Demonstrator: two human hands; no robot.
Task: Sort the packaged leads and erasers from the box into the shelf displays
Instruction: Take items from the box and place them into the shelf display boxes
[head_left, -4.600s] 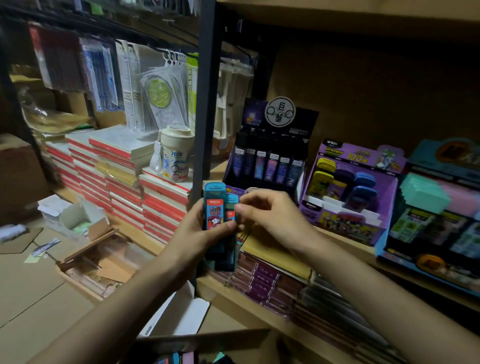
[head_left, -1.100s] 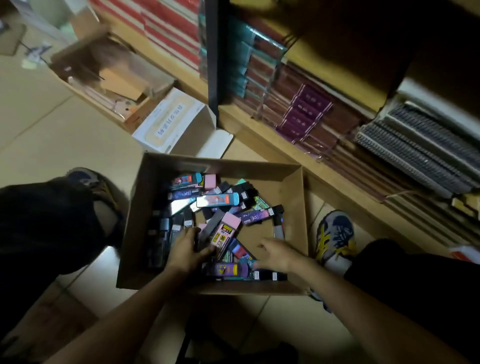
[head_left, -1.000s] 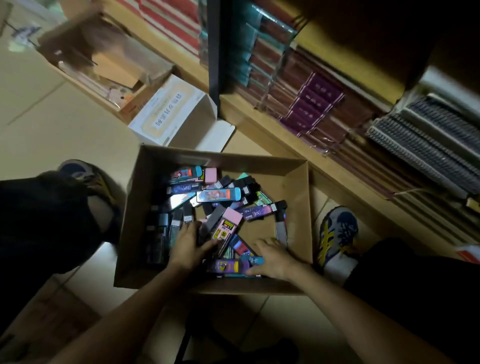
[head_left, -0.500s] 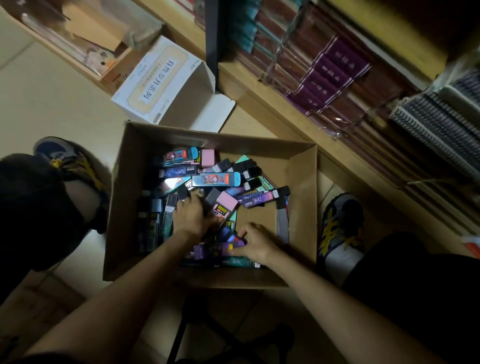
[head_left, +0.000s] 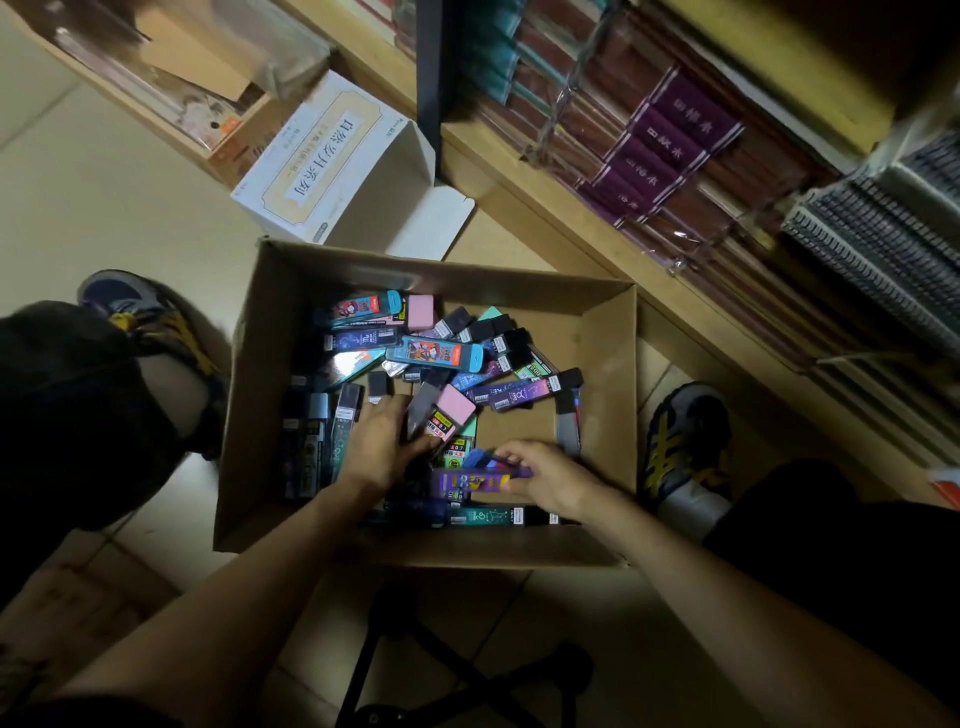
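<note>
An open cardboard box (head_left: 249, 415) on the floor between my feet holds several small packs of leads and erasers in blue, pink, purple and black. My left hand (head_left: 379, 447) reaches into the pile, its fingers among the packs beside a pink-capped pack (head_left: 447, 415); what it grips is hidden. My right hand (head_left: 550, 475) pinches a purple pack (head_left: 467, 480) near the box's front wall. A blue pack (head_left: 439, 353) lies across the top of the pile.
A white printed carton (head_left: 327, 166) lies open behind the box. The lower wooden shelf (head_left: 545, 208) at right carries purple-banded bundles (head_left: 660, 145) and spiral notebooks (head_left: 872, 244). My shoes (head_left: 680, 447) flank the box. A dark stool frame (head_left: 467, 670) shows below.
I have turned from the shelf displays down to the box. Over the last second both hands dug into the pile, and my right hand took hold of the purple pack.
</note>
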